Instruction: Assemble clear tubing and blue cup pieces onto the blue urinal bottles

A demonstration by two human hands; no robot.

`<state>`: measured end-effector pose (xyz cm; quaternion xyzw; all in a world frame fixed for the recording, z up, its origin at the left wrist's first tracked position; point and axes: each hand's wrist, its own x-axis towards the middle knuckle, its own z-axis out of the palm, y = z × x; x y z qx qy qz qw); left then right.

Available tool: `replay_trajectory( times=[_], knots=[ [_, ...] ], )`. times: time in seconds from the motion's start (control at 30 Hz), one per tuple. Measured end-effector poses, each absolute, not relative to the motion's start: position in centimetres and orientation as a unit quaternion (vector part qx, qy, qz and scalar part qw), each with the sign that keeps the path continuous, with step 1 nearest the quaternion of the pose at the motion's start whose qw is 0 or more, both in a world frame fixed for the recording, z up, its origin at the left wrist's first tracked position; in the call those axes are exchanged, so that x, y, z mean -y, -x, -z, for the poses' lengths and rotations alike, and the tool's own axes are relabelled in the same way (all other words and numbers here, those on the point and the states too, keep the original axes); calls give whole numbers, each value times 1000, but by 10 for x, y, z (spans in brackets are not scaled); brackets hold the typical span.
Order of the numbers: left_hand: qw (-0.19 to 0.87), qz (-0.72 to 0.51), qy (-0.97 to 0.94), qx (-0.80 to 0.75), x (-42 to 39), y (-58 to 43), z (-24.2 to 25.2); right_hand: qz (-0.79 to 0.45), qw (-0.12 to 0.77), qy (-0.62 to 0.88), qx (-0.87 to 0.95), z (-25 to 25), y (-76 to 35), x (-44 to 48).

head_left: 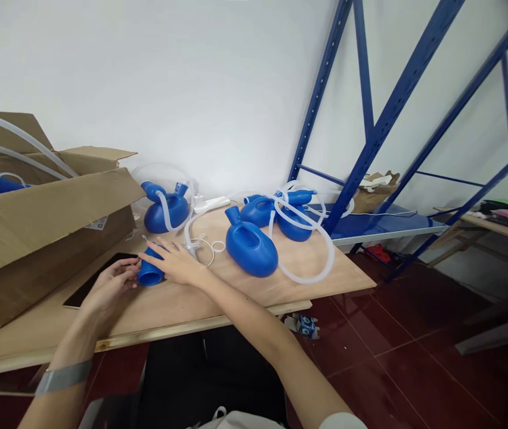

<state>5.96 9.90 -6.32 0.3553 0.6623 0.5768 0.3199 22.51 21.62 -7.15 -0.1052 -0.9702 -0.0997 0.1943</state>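
On the tabletop a blue, hollow, cup-shaped mouthpiece (150, 276) lies with its wide open end facing me. My right hand (177, 262) grips it from above and the right, the fingers reaching across its top. The curled fingers of my left hand (113, 282) hold its left side. A dark flat phone or tablet (84, 291) lies under and beside my left hand. Just past my right hand, a clear tube with a connector (192, 245) and a thin white cord (211, 255) lie on the wood. A blue urinal bottle (254, 253) with a side handle lies to their right.
A large open cardboard box (52, 220) with tubes and blue parts stands at the left. More blue bottles (167, 211) with clear hoses (325, 262) lie along the back, near a white power strip (211, 204). A blue metal shelf (383, 223) stands right of the wooden table (325, 289).
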Motion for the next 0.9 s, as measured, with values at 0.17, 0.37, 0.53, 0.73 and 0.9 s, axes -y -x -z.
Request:
replay_trajectory(
  times=[0.17,0.37,0.53,0.73,0.9],
  knots=[
    [397,-626,-267,-616,-80,-54,57,-7,224,66,972,63,-219,-223],
    [345,-726,-348,-482,-54,-72,6,-406,454,140,781,44,-255,-229],
    [398,-677,-490,-379,-80,-121,-31,-682,395,76,610,45,-283,-247],
    [412,-554,-605,-397,-150,-158,-44,-705,386,106,585,65,-303,-258],
    [389,-502,-617,-465,-166,-165,-42,-715,353,115,593,67,-314,-263]
  ],
)
